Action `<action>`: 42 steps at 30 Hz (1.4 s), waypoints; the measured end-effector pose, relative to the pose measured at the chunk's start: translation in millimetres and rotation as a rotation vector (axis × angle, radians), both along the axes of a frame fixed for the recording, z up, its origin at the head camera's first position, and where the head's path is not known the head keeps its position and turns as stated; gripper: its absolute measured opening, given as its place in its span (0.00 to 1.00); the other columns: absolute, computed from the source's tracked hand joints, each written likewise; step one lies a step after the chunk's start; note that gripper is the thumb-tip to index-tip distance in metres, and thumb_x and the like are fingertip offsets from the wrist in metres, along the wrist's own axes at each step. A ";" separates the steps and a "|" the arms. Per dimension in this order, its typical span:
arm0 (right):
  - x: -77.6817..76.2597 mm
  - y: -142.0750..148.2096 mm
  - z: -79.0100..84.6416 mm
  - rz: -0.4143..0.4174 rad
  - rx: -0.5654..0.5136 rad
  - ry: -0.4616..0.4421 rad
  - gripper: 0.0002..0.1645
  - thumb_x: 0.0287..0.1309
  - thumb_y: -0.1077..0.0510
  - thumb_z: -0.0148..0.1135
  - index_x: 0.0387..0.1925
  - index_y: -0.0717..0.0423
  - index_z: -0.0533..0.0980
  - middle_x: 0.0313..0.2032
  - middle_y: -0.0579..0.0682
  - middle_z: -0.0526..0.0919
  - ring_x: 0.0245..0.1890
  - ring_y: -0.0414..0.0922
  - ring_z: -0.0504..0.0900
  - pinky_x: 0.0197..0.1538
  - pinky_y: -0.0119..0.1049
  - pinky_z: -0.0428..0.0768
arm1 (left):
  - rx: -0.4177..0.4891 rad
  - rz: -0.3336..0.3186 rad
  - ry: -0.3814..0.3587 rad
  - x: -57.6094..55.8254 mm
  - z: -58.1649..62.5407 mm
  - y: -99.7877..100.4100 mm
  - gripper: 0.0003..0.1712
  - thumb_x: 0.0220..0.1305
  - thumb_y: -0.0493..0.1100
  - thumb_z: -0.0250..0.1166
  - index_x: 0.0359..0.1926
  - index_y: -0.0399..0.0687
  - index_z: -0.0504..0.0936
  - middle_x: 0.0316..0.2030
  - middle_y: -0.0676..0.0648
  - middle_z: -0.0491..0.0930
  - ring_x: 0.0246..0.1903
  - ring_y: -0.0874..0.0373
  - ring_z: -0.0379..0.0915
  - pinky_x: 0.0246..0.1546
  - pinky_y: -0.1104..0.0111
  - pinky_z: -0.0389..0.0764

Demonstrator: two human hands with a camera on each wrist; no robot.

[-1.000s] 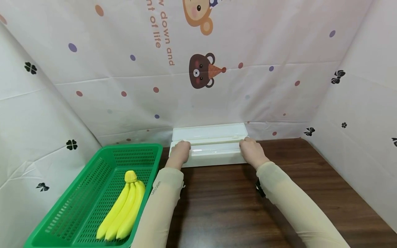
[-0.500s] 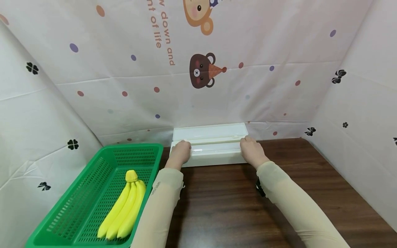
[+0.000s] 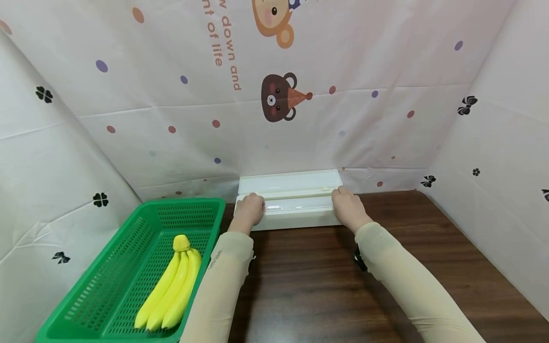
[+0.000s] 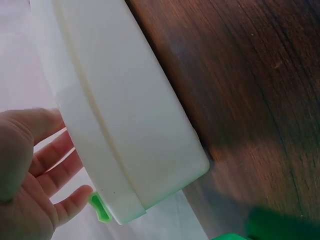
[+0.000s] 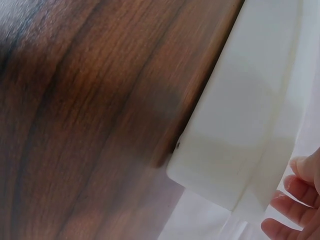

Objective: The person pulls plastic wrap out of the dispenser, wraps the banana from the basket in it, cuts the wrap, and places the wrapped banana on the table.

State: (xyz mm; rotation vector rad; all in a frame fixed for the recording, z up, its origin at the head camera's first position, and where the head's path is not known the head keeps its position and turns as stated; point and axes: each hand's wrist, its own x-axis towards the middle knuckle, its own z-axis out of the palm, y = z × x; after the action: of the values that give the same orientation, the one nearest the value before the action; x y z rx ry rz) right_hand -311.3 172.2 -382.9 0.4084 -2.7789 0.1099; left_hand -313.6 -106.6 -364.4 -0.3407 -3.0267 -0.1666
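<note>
At the back of the table lies a long white box (image 3: 296, 220) with a hinged lid (image 3: 289, 182) tipped back against the wall; a shiny, see-through surface shows inside. My left hand (image 3: 249, 209) holds its left end, fingers bent at the upper edge. In the left wrist view the fingertips (image 4: 56, 119) meet the box edge, and a small green piece (image 4: 101, 207) sits beside the little finger. At the other end my right hand (image 3: 349, 208) holds the same edge with curled fingers. Parts of the fingers are hidden behind the box in the wrist views.
A green perforated basket (image 3: 128, 209) stands at the left of the dark wooden table (image 3: 309, 286), with a bunch of yellow bananas (image 3: 176, 286) in it. Printed white sheeting (image 3: 193, 143) walls off the back and both sides, close behind the box.
</note>
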 end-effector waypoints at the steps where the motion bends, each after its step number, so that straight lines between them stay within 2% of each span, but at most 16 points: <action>1: 0.3 -0.2 0.5 0.004 -0.002 0.008 0.05 0.59 0.69 0.49 0.30 0.66 0.72 0.32 0.59 0.74 0.33 0.55 0.75 0.33 0.50 0.77 | -0.013 -0.001 0.006 0.2 0.1 0.1 0.13 0.67 0.39 0.54 0.26 0.46 0.80 0.30 0.45 0.75 0.31 0.51 0.73 0.41 0.53 0.77; 8: 3.1 -2.6 3.4 0.037 -0.019 0.023 0.06 0.58 0.70 0.49 0.26 0.63 0.70 0.30 0.58 0.72 0.31 0.54 0.73 0.29 0.48 0.75 | -0.069 0.000 0.050 1.1 -1.5 -1.4 0.08 0.67 0.39 0.57 0.39 0.43 0.82 0.34 0.42 0.77 0.37 0.47 0.76 0.40 0.54 0.78; 14: 4.0 -3.3 3.7 0.042 -0.034 0.012 0.07 0.59 0.69 0.49 0.27 0.63 0.70 0.30 0.58 0.72 0.31 0.53 0.73 0.29 0.48 0.75 | -0.075 0.009 0.080 0.2 -4.1 -3.0 0.08 0.66 0.36 0.57 0.42 0.39 0.80 0.36 0.40 0.78 0.39 0.46 0.76 0.40 0.53 0.79; 19: 2.9 -1.3 6.5 0.043 -0.045 -0.018 0.04 0.61 0.67 0.50 0.32 0.65 0.71 0.31 0.58 0.73 0.33 0.53 0.73 0.33 0.47 0.76 | -0.064 0.006 0.080 -2.0 -5.0 -4.1 0.08 0.66 0.34 0.56 0.44 0.39 0.77 0.38 0.41 0.79 0.39 0.46 0.77 0.40 0.54 0.79; 31: 4.5 5.6 12.4 0.035 -0.095 -0.073 0.07 0.65 0.65 0.48 0.36 0.65 0.72 0.33 0.58 0.73 0.35 0.52 0.73 0.39 0.45 0.75 | -0.106 -0.020 0.080 -2.0 3.1 -3.0 0.06 0.67 0.33 0.53 0.43 0.40 0.75 0.36 0.42 0.81 0.37 0.47 0.79 0.41 0.55 0.79; 38: 4.9 6.2 13.4 0.033 -0.137 -0.094 0.10 0.69 0.63 0.44 0.41 0.67 0.70 0.37 0.60 0.74 0.39 0.53 0.74 0.42 0.46 0.76 | -0.091 -0.020 0.067 -2.0 3.8 -5.7 0.05 0.68 0.33 0.52 0.42 0.40 0.73 0.35 0.42 0.80 0.36 0.48 0.79 0.39 0.55 0.80; 42: 4.2 6.5 15.0 0.026 -0.206 -0.139 0.12 0.69 0.62 0.41 0.42 0.66 0.70 0.39 0.60 0.74 0.41 0.54 0.74 0.44 0.47 0.76 | -0.076 -0.024 0.059 -1.0 5.8 -7.2 0.05 0.68 0.34 0.52 0.43 0.41 0.72 0.36 0.42 0.79 0.36 0.48 0.79 0.38 0.56 0.80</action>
State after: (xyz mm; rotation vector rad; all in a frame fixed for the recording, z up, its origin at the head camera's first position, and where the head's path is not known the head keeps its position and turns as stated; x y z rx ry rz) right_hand -307.1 178.7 -367.9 0.3970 -2.8603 0.4419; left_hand -314.6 -113.8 -358.6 -0.3814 -2.9768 -0.0425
